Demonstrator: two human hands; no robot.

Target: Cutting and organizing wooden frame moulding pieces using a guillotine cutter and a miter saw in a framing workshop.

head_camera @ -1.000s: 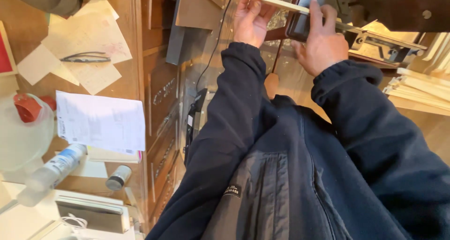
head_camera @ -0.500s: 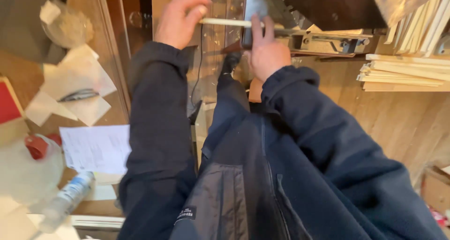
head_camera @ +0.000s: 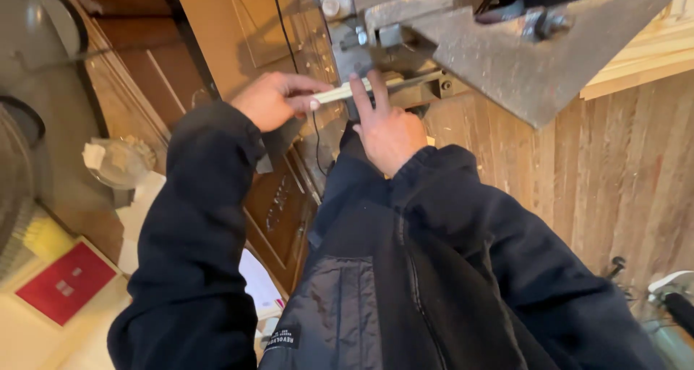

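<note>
1. Pale wood strip point(head_camera: 345, 91): thin, flat, narrow, light cream colour, straight edges. It runs roughly level from the left hand toward the machine, rising slightly to the right.
2. Left hand point(head_camera: 273, 99) pinches the strip's near end, thumb and fingers clenched on it. Dark sleeve covers the arm to the wrist.
3. Right hand point(head_camera: 387, 128) lies flat on the strip, fingers point(head_camera: 361, 95) spread and pressing it down onto the machine's metal surface point(head_camera: 419, 88). Not wrapped around it, just bearing on top.
4. Strip's far end goes under the grey steel machine point(head_camera: 506, 44); that end is hidden by the guard plate, so I can't tell how far it reaches.
5. Machine: dusty grey plate with a diagonal lower edge, bolts visible at the top, one dark knob on the right.
6. Background: brown panelled wooden door point(head_camera: 238, 23) behind the left hand, black cable point(head_camera: 289, 44) hanging down along it. Wood plank floor point(head_camera: 622, 182) to the right.
7. Lower left: red flat item point(head_camera: 65, 283) on a pale surface point(head_camera: 43, 334), crumpled paper in a clear bowl point(head_camera: 116, 164) just above.
</note>
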